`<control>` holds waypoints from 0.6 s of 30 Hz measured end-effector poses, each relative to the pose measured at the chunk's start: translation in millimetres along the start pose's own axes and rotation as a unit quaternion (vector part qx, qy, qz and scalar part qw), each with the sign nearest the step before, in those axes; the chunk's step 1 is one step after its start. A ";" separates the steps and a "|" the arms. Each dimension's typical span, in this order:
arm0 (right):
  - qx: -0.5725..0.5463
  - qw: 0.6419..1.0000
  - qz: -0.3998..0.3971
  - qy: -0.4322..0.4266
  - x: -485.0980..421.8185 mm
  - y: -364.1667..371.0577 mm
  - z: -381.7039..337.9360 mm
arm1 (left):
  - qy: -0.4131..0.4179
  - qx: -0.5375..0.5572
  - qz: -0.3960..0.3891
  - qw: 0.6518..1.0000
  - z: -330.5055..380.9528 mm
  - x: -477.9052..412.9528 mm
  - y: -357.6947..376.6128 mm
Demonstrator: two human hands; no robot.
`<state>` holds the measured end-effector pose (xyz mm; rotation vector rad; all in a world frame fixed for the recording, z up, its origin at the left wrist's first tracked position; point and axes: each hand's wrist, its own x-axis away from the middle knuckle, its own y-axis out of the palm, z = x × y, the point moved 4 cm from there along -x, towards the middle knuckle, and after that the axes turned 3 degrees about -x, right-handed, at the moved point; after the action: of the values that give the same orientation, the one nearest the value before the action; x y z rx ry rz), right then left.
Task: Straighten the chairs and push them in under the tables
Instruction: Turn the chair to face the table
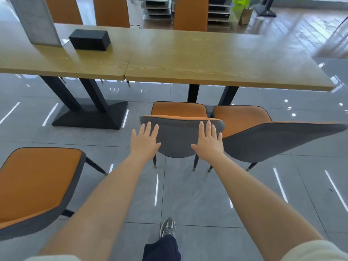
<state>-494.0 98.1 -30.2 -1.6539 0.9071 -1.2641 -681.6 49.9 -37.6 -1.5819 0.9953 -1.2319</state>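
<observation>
Glossy grey tiles (188, 194) beneath wooden tables (207, 59)

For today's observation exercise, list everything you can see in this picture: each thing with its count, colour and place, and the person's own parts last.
Wooden rectangular tables: two, tan tops, black bases, end to end across the middle.
Orange-seated chairs with grey backs: three near side; one under the hands, one right, one lower left.
Tall orange chair backs: three, behind the tables.
Black rectangular box: one, left table.
Upright menu stand: one, pale, beside the box.
Grey glossy tiled floor: throughout.
Left hand, right hand: flat, fingers spread, on the middle chair's back.
Grey shoe: one, bottom centre.
</observation>
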 end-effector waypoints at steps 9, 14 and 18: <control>0.000 0.993 -0.014 -0.119 125.3 22.4 -70.7 | -0.066 0.025 0.004 0.998 -57.1 165.1 10.3; 0.014 0.981 -0.011 -0.193 182.0 32.5 -142.0 | -0.139 0.025 0.013 0.990 -131.4 246.7 17.8; 0.036 0.968 -0.003 -0.247 222.8 44.4 -206.2 | -0.188 0.027 0.025 0.981 -192.6 302.6 32.0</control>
<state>-645.9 -159.7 37.1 -1.7980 0.5417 -0.8160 -815.2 -275.0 41.6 -1.6578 0.7456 -0.8741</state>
